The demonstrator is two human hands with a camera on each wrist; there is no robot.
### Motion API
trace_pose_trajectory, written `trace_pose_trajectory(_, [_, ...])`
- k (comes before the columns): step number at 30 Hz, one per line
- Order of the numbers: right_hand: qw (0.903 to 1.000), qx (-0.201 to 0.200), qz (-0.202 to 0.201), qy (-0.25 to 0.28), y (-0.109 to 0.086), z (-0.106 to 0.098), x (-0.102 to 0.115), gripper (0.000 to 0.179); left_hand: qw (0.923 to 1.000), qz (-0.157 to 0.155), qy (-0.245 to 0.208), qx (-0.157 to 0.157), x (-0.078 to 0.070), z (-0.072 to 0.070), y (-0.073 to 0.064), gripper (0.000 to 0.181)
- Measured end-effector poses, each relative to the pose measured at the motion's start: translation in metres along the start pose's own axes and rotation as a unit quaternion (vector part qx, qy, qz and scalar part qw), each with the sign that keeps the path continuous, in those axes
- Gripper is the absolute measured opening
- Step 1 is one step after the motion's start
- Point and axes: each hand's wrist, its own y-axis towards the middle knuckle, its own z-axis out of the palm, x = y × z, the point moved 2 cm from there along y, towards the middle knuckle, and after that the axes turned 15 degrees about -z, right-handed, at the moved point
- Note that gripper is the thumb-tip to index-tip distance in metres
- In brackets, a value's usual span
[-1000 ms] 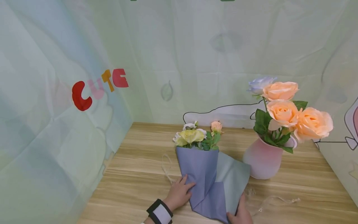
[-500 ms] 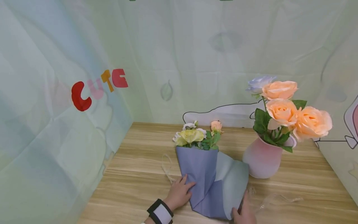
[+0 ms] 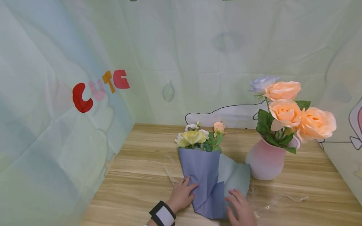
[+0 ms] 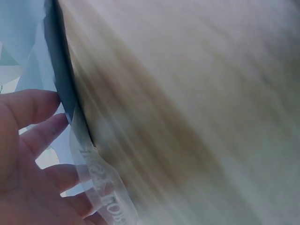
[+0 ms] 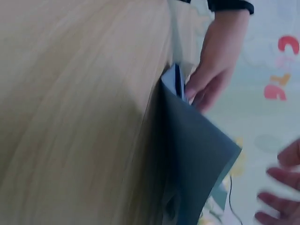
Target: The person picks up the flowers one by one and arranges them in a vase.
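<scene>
A bouquet lies in blue-grey wrapping paper (image 3: 200,169) on the table, a yellow flower (image 3: 192,138) and white blooms showing at its top. My left hand (image 3: 181,194) rests on the paper's left edge, fingers extended; the left wrist view shows the thumb and forefinger touching that edge (image 4: 65,79). Clear ribbon with white lettering (image 4: 105,187) runs by the other fingers. Over the right flap, grey-green on its inner side (image 3: 233,174), my right hand (image 3: 241,207) hovers with spread fingers. In the right wrist view, those fingers (image 5: 281,197) stand apart from the paper (image 5: 197,150).
To the right stands a pink and white vase (image 3: 267,160) holding peach roses (image 3: 285,113) and a pale blue one (image 3: 263,84). A small peach rose (image 3: 219,128) lies behind the bouquet. Clear ribbon (image 3: 278,199) trails near the right hand. A printed cloth backdrop (image 3: 175,62) surrounds the table.
My right hand has let go of the right flap's lower edge and moved up over the flap with its fingers spread. The flap's edge has folded slightly inward. The left hand has stayed still.
</scene>
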Motion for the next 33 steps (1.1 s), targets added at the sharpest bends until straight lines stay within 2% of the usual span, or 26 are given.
trace_pose_trajectory(2, [0.9981, 0.035, -0.049, 0.011, -0.001, 0.007, 0.004, 0.037, 1.0, 0.0, -0.002, 0.001, 0.0, 0.0, 0.0, 0.033])
trace_pose_trajectory(5, [0.9884, 0.12, -0.093, 0.004, -0.005, 0.017, 0.009, 0.02, 1.0, -0.001, -0.004, 0.006, 0.0, 0.001, 0.001, 0.037])
trace_pose_trajectory(7, [0.9792, 0.174, -0.104, 0.002, -0.011, 0.023, 0.011, 0.018, 0.9999, -0.004, -0.003, 0.015, -0.001, 0.002, 0.001, 0.044])
trace_pose_trajectory(11, [0.9588, 0.277, -0.058, 0.02, -0.021, 0.029, 0.012, 0.028, 0.9991, -0.011, 0.001, 0.041, -0.001, 0.006, 0.002, 0.061])
trace_pose_trajectory(14, [0.9472, 0.318, -0.026, 0.029, -0.027, 0.03, 0.012, 0.028, 0.9988, -0.012, 0.002, 0.048, -0.001, 0.008, 0.003, 0.067])
trace_pose_trajectory(20, [0.9419, 0.33, -0.043, 0.046, -0.035, 0.035, 0.007, 0.036, 0.9989, -0.013, 0.013, 0.043, -0.002, 0.009, 0.002, 0.07])
trace_pose_trajectory(26, [0.9364, 0.344, -0.036, 0.06, -0.036, 0.035, 0.008, 0.038, 0.9992, -0.018, 0.021, 0.03, -0.007, 0.011, 0.001, 0.075])
trace_pose_trajectory(29, [0.9288, 0.36, -0.02, 0.085, -0.034, 0.034, 0.009, 0.039, 0.9993, -0.023, 0.014, 0.027, -0.01, 0.012, -0.001, 0.079])
trace_pose_trajectory(33, [0.905, 0.405, 0.033, 0.127, -0.029, 0.034, 0.011, 0.038, 0.9992, -0.031, 0.0, 0.026, -0.014, 0.013, -0.003, 0.085])
